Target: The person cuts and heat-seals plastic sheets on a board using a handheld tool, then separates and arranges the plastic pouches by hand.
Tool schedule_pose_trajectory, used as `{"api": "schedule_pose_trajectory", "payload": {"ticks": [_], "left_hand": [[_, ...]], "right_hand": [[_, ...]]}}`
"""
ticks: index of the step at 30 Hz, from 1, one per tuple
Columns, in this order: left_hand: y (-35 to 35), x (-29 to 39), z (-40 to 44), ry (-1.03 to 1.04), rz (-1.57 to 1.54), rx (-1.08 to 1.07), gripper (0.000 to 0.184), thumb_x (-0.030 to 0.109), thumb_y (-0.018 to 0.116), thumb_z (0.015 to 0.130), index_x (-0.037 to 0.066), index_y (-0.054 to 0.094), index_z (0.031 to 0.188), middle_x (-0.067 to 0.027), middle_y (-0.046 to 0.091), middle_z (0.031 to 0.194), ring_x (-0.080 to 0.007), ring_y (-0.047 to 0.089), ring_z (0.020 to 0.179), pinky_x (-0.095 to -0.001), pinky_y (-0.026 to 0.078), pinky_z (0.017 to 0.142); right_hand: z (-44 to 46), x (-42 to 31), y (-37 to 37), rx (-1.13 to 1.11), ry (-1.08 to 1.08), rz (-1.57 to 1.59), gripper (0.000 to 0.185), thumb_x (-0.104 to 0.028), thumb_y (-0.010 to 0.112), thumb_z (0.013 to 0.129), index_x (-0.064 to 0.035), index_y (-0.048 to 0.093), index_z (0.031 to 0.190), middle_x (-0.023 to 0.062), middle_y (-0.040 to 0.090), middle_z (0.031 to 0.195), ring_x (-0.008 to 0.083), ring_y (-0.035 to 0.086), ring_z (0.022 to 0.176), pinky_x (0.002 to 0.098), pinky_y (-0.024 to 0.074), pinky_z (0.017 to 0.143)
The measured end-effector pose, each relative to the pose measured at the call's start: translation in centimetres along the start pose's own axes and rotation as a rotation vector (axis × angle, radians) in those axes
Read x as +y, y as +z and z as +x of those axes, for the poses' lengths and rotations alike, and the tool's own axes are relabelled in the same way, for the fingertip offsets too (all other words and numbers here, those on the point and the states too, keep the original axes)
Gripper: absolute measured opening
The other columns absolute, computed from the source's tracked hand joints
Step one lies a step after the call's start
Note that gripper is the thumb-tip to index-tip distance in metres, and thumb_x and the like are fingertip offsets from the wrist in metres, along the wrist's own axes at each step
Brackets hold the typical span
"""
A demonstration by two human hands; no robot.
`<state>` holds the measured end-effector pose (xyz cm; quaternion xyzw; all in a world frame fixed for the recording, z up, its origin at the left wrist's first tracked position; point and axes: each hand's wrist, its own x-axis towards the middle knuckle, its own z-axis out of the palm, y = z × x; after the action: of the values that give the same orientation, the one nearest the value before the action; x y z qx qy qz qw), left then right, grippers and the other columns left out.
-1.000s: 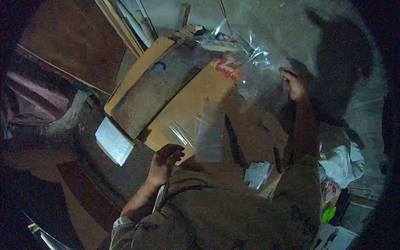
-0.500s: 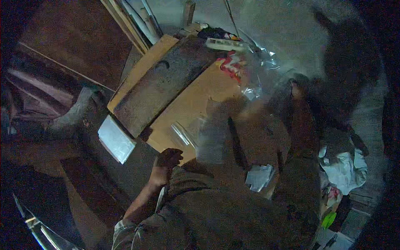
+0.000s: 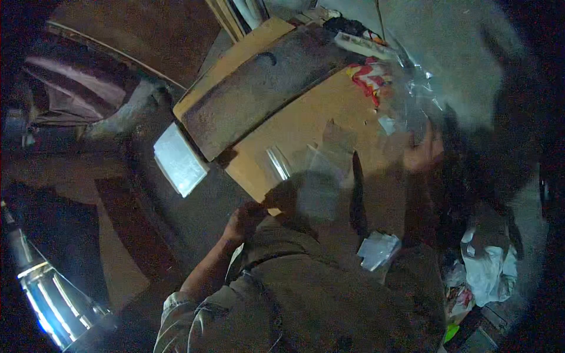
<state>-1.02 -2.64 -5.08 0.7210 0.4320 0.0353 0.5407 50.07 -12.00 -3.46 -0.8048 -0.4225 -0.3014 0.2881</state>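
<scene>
My left hand [image 3: 247, 220] is in dim light at the near edge of a tan cardboard sheet [image 3: 306, 129]; its fingers are lost in shadow. At the right, my right hand [image 3: 425, 152] is blurred, fingers spread, beside crumpled clear plastic [image 3: 421, 88]. Clear plastic packets [image 3: 321, 182] lie on the cardboard between the hands, with a shiny clear piece [image 3: 278, 163] to their left. A red and yellow wrapper [image 3: 369, 79] rests on its far part. Another small stack of clear packets [image 3: 378, 250] is near my lap.
A worn dark board [image 3: 265, 88] lies along the cardboard's left side. White packets [image 3: 179, 160] are stacked left of it. White plastic bags [image 3: 489, 265] lie at the right. A bright lamp-like object [image 3: 59, 303] stands at the lower left; long strips [image 3: 226, 17] lean at the top.
The view has shifted, moving the scene down-left to up-right. My right hand has come back nearer over the cardboard, away from the crumpled plastic, and its fingers have spread.
</scene>
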Motion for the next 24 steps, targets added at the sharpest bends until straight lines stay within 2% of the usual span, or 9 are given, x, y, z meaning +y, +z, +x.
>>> {"api": "schedule_pose_trajectory", "payload": {"ticks": [3,5,8,11,13,15,20,23,24], "left_hand": [[0.2,-0.1,-0.2,0.117,0.444,-0.092,0.031,0.028,0.058,0.087,0.003,0.062,0.106,-0.0147,0.064,0.102,-0.0253,0.062,0.096,-0.0358,0.047,0.082],[-0.1,2.5,-0.8,-0.206,0.078,-0.064,0.031,0.029,0.058,0.087,0.004,0.062,0.106,-0.0145,0.064,0.101,-0.0253,0.061,0.097,-0.0355,0.047,0.083],[-0.6,3.3,-1.3,-0.114,0.079,-0.045,0.033,0.030,0.057,0.087,0.004,0.062,0.106,-0.0141,0.064,0.102,-0.0252,0.061,0.097,-0.0367,0.046,0.082],[-1.0,4.6,-1.4,-0.154,0.030,-0.057,0.032,0.029,0.058,0.087,0.003,0.062,0.106,-0.0144,0.064,0.102,-0.0249,0.062,0.098,-0.0373,0.046,0.082],[-0.9,3.9,-1.3,-0.190,0.037,-0.069,0.031,0.027,0.058,0.088,0.002,0.062,0.106,-0.0148,0.064,0.103,-0.0249,0.062,0.098,-0.0369,0.047,0.082],[-0.7,2.9,-1.6,-0.225,0.044,-0.077,0.029,0.025,0.058,0.088,0.002,0.062,0.105,-0.0152,0.064,0.103,-0.0248,0.062,0.098,-0.0365,0.047,0.081],[-0.9,2.4,-1.9,0.224,-0.428,0.025,0.022,0.015,0.057,0.087,0.001,0.063,0.103,-0.0160,0.063,0.103,-0.0267,0.062,0.096,-0.0363,0.047,0.081],[-2.1,4.5,-2.1,0.166,-0.104,0.013,0.019,0.009,0.057,0.086,0.001,0.063,0.102,-0.0170,0.061,0.105,-0.0289,0.060,0.097,-0.0366,0.047,0.083],[-2.2,4.5,-2.0,0.175,-0.107,0.018,0.019,0.009,0.057,0.086,0.001,0.063,0.102,-0.0170,0.061,0.105,-0.0289,0.060,0.097,-0.0366,0.047,0.083]], "right_hand": [[-3.8,-7.1,-1.3,-0.173,0.012,0.066,0.052,-0.041,0.059,0.084,-0.0066,0.051,0.123,0.0192,0.054,0.114,0.0390,0.051,0.103,0.0472,0.0432,0.086],[-12.8,-6.0,3.3,-0.478,0.349,0.266,0.055,-0.041,0.064,0.080,-0.0056,0.051,0.121,0.0180,0.053,0.116,0.0380,0.050,0.104,0.0467,0.0433,0.088],[-9.9,-13.7,-1.5,-0.712,0.238,0.180,0.063,-0.043,0.067,0.078,-0.0021,0.048,0.122,0.0191,0.054,0.115,0.0376,0.052,0.103,0.0467,0.0437,0.088],[-11.0,-15.1,-1.1,-1.020,0.535,0.344,0.066,-0.043,0.067,0.076,-0.0006,0.049,0.124,0.0228,0.052,0.121,0.0392,0.050,0.110,0.0455,0.0382,0.096],[-13.4,-14.8,0.9,-0.781,0.420,0.308,0.069,-0.043,0.065,0.080,0.0052,0.044,0.124,0.0248,0.055,0.110,0.0405,0.054,0.102,0.0476,0.0426,0.088],[-14.9,-14.1,2.0,-0.813,0.403,0.244,0.066,-0.041,0.065,0.081,0.0051,0.044,0.123,0.0249,0.056,0.109,0.0405,0.054,0.102,0.0475,0.0420,0.089],[-15.2,-13.5,2.8,-0.642,0.320,0.252,0.055,-0.029,0.065,0.083,0.0046,0.045,0.122,0.0236,0.057,0.105,0.0379,0.056,0.099,0.0465,0.0413,0.089],[-9.1,-15.5,-1.4,-1.027,0.493,0.363,0.035,-0.022,0.066,0.082,-0.0026,0.053,0.108,0.0109,0.057,0.101,0.0219,0.056,0.088,0.0353,0.0468,0.080],[-9.2,-15.7,-1.3,-0.860,0.823,0.966,0.027,-0.018,0.065,0.082,-0.0036,0.053,0.102,0.0080,0.056,0.095,0.0181,0.055,0.080,0.0321,0.0470,0.077]]}}
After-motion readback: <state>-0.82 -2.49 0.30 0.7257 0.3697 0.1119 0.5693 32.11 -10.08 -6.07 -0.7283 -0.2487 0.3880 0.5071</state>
